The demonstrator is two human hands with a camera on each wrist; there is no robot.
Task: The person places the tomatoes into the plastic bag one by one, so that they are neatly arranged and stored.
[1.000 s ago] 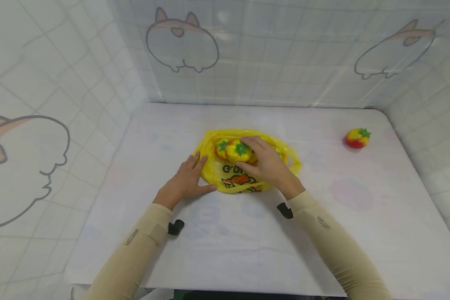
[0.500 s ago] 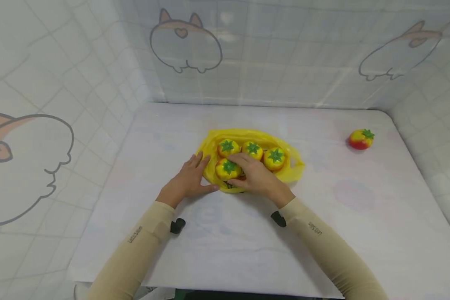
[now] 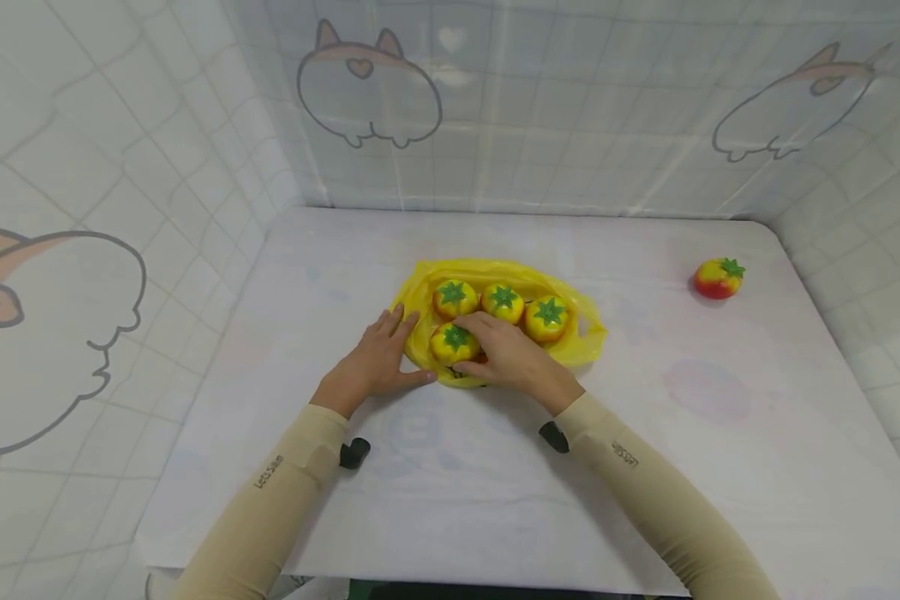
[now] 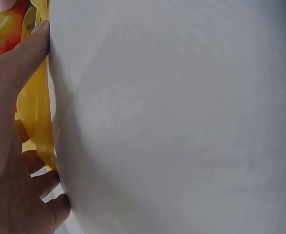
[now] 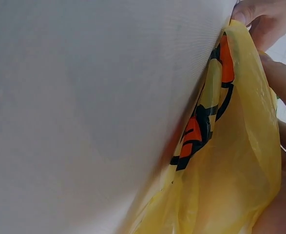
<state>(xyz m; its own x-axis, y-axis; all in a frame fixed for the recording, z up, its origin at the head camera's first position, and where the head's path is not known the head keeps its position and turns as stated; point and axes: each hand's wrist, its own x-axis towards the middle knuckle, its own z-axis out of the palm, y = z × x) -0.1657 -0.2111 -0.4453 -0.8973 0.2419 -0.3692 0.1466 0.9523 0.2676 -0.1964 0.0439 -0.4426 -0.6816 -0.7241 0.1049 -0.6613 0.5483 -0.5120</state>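
A yellow plastic bag (image 3: pixel 587 346) with a black and orange print lies spread on the table, its mouth facing up. Inside sit several yellow-red toy fruits with green star-shaped leaf tops, three of them along the back: left (image 3: pixel 448 307), middle (image 3: pixel 503 312) and right (image 3: pixel 547 331). My right hand (image 3: pixel 513 354) holds the front-left toy fruit (image 3: pixel 444 350) in the bag, thumb in front and fingers on its right side. With fingers spread, my left hand (image 3: pixel 371 362) rests against the bag's left edge. The left wrist view shows a red-yellow fruit (image 4: pixel 5 33) behind the thumb.
Another toy fruit (image 3: pixel 714 282) stands alone on the white-covered table (image 3: pixel 450 517) at the far right. Tiled, cartoon-printed walls (image 3: pixel 570 108) close off the back and both sides.
My right hand has brought a toy fruit from the bag's upper middle down to its front left, uncovering the back fruits. My left hand has stayed at the bag's edge.
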